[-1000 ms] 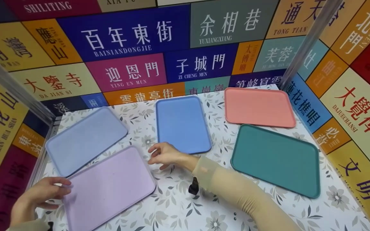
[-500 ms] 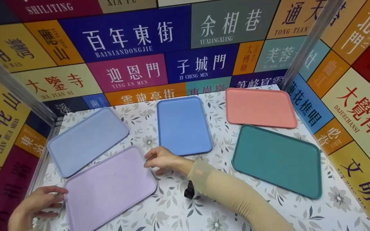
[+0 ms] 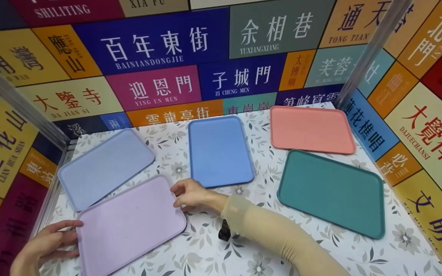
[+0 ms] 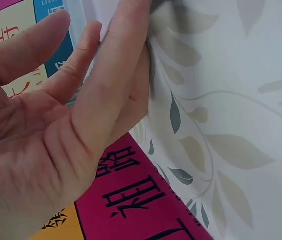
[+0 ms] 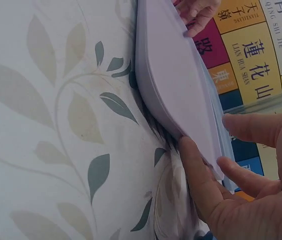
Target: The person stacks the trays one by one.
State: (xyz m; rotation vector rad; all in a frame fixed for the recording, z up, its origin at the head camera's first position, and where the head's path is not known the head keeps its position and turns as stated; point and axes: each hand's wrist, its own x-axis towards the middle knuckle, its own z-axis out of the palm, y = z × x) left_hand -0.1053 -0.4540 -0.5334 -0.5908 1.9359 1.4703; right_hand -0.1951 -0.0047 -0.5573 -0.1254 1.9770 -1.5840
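Note:
A lilac tray [image 3: 131, 226] lies flat on the flowered tabletop between the two hands. At its left edge is the left hand [image 3: 52, 243], one fingertip at the rim and the other fingers spread along the side. In the left wrist view the left hand [image 4: 81, 100] has fairly straight fingers. The right hand [image 3: 192, 194] is at the tray's upper right edge. The right wrist view shows a fingertip of the right hand [image 5: 241, 185] against the rim of the lilac tray [image 5: 181, 75], its fingers spread; nothing is gripped there.
A pale blue-grey tray [image 3: 106, 168] lies just behind the lilac one. A blue tray [image 3: 221, 151] stands behind the right hand. A coral tray [image 3: 313, 128] and a green tray [image 3: 332, 191] lie at the right. Sign-printed walls [image 3: 155, 42] enclose the back and sides.
The right hand has moved left and down, from beside the blue tray to the lilac tray's edge. The left hand has shifted slightly down along the lilac tray's left side. The trays have stayed put.

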